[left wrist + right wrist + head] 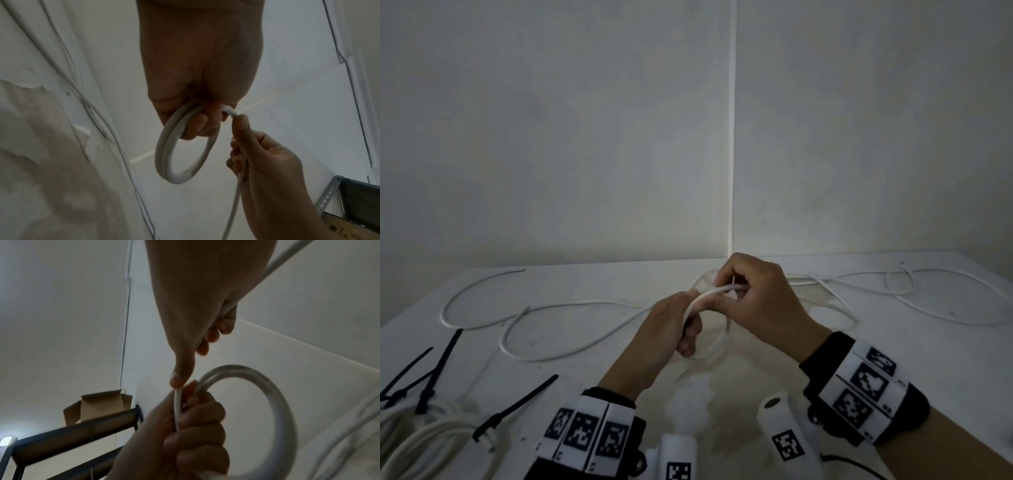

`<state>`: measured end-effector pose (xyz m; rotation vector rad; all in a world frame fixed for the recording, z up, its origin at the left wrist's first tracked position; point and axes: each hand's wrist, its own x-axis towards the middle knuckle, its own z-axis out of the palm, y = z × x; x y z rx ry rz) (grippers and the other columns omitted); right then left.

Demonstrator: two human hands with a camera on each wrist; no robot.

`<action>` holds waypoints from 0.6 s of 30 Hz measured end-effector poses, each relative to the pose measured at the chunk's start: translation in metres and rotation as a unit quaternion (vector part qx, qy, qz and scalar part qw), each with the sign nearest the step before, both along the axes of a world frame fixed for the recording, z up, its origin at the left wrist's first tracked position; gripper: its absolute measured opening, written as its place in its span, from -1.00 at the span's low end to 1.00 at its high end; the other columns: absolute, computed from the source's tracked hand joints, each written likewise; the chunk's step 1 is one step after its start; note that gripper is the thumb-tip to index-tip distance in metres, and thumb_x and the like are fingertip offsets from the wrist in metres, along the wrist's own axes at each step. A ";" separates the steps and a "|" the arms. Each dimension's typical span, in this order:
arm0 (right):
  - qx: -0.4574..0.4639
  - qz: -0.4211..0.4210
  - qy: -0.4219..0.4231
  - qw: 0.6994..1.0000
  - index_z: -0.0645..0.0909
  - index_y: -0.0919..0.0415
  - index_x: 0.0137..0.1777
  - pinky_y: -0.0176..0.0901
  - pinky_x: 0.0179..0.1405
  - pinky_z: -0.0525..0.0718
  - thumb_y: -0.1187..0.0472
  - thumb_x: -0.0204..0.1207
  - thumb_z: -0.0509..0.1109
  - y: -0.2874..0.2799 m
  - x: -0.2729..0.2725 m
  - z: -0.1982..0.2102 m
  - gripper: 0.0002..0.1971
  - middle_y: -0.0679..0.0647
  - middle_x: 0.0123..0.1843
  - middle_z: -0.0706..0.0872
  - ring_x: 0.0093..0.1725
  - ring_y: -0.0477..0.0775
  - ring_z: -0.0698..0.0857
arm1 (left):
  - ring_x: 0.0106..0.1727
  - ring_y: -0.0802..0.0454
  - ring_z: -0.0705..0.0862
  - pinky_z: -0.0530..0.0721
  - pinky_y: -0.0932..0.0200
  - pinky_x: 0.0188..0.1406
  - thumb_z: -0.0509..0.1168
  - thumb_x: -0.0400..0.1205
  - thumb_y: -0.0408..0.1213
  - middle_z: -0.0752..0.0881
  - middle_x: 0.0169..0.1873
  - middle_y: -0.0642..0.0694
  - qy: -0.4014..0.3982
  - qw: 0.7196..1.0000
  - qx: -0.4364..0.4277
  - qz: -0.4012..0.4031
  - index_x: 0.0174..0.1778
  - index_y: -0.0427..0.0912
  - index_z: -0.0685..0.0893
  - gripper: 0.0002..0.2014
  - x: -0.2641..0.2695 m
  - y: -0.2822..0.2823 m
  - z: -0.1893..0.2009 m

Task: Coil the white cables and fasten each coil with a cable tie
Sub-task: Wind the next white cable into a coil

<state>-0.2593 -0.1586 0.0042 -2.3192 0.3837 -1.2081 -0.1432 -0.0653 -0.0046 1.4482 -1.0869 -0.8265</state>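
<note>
My left hand grips a small coil of white cable just above the white table at its centre. In the left wrist view the coil hangs as a round loop of about two turns from my left hand's curled fingers. My right hand pinches the free strand right beside the coil. The right wrist view shows the right thumb meeting the left hand at the coil. The rest of the cable trails loosely over the table.
Black cable ties lie at the near left, one fastened on a finished white coil. More loose white cable sprawls at the far right. Walls close the table's back. A shelf with a cardboard box stands off to the side.
</note>
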 end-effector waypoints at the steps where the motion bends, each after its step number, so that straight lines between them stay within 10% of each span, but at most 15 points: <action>1: 0.025 -0.001 0.004 1.000 0.56 0.13 -0.33 -0.46 -0.48 0.41 0.02 0.19 0.63 -0.002 -0.002 0.002 -0.69 -0.23 -0.45 0.52 -0.44 -0.19 0.51 | -0.67 0.15 0.29 0.35 0.24 -0.60 -0.04 0.73 -0.24 0.38 -0.64 0.00 0.029 1.000 0.013 -0.001 -0.43 -0.18 0.40 -0.62 -0.003 0.000 0.001; 13: 0.026 -0.003 -0.003 1.000 0.76 0.34 -0.10 -0.63 -0.23 0.47 0.35 0.41 0.48 -0.015 -0.008 0.011 -0.90 -0.13 -0.29 0.61 -0.24 -0.38 0.63 | -0.70 0.19 0.18 0.20 0.34 -0.68 -0.07 0.74 -0.06 0.30 -0.70 0.06 0.108 0.994 0.019 -0.021 -0.45 -0.16 0.32 -0.56 -0.015 -0.005 0.012; 18: 0.084 -0.021 0.020 0.996 0.77 0.22 -0.13 -0.41 -0.17 0.56 0.29 0.45 0.45 -0.012 -0.011 0.018 -0.92 0.00 -0.22 0.69 -0.20 -0.11 0.66 | -0.67 0.20 0.18 0.20 0.36 -0.69 -0.02 0.72 -0.07 0.27 -0.68 0.09 0.114 0.993 -0.005 -0.014 -0.45 -0.16 0.32 -0.58 -0.020 -0.005 0.013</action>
